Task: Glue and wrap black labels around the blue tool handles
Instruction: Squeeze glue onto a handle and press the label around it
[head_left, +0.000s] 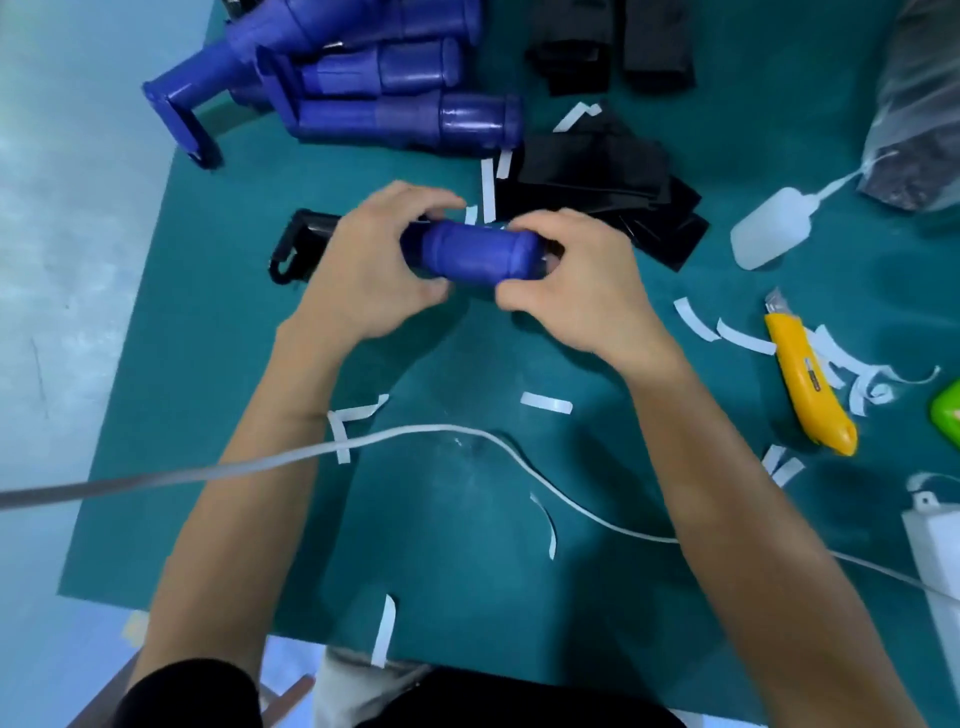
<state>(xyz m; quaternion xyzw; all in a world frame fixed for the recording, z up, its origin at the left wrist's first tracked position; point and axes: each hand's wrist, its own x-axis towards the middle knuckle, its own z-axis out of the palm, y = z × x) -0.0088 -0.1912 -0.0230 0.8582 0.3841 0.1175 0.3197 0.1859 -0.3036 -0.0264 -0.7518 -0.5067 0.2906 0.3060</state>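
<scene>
Green desk (208, 364), strewn with white strips. The left hand (374, 260) and right hand (576, 280) each clasp one end of the blue tool handle (470, 252) at mid-desk. Black labels (587, 166) lie just beyond. Best to hold it level and turn it slowly so a label goes on smooth.

Both ends of the blue handle (470, 253) vanish under the left hand (371, 270) and right hand (576, 283) — fingers (415, 200) curled over it. Green thing (946, 418) cut by the right edge, white box (935, 551) too; bag (914, 104) contents a blur — top blue tools (363, 26) clipped by the upper edge.
</scene>
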